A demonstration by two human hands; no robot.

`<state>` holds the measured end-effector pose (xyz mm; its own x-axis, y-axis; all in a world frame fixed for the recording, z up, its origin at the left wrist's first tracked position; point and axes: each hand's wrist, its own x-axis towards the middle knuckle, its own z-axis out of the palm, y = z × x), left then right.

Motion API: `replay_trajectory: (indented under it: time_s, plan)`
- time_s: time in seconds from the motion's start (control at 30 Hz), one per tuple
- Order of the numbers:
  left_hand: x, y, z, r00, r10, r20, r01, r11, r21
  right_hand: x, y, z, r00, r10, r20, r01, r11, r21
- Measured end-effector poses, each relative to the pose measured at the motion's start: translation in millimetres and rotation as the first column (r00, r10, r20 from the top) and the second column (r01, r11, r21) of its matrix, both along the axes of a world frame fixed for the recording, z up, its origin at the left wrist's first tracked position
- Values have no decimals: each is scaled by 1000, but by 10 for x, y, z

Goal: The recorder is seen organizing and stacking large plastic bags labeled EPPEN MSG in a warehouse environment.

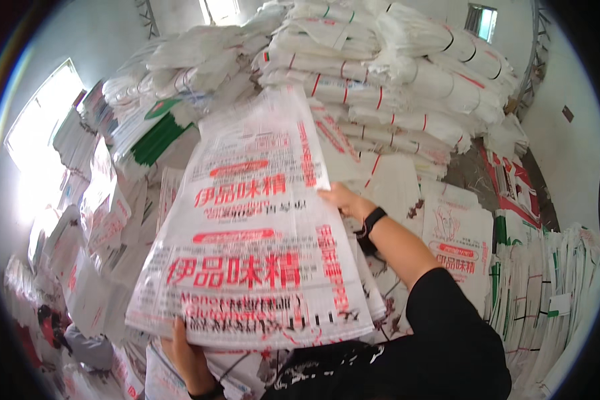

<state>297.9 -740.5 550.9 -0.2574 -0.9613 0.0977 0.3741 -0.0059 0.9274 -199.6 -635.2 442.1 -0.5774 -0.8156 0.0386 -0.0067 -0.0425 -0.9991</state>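
Observation:
A long white woven plastic sack (247, 230) with red and black print lies stretched out flat in front of me. My left hand (183, 355) grips its near edge at the left, the thumb on top and the other fingers hidden beneath. On the sack's right edge, farther up, my right hand (343, 200) is closed, with a dark band on the wrist. The far end of the sack is blurred and rises toward the stacked sacks behind. More flat sacks show under its right side.
Tall piles of folded, strapped white sacks (373, 73) fill the back. A green bundle (159, 139) sits at the left among loose sacks. Upright sack bundles (540, 287) line the right, near a red-and-white stack (513, 187). A person's grey-clothed part (90, 350) shows at lower left.

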Motion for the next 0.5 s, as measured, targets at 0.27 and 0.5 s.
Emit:
replay_trajectory:
  time_s: [0.27,0.5]
  plan:
    - [-59,200,123,998,54,43,-56,996,65,-55,8,114,912,-9,411,-27,996,82]
    - [-71,346,85,993,97,72,-106,985,138,-137,-64,67,976,-4,219,-9,998,58]
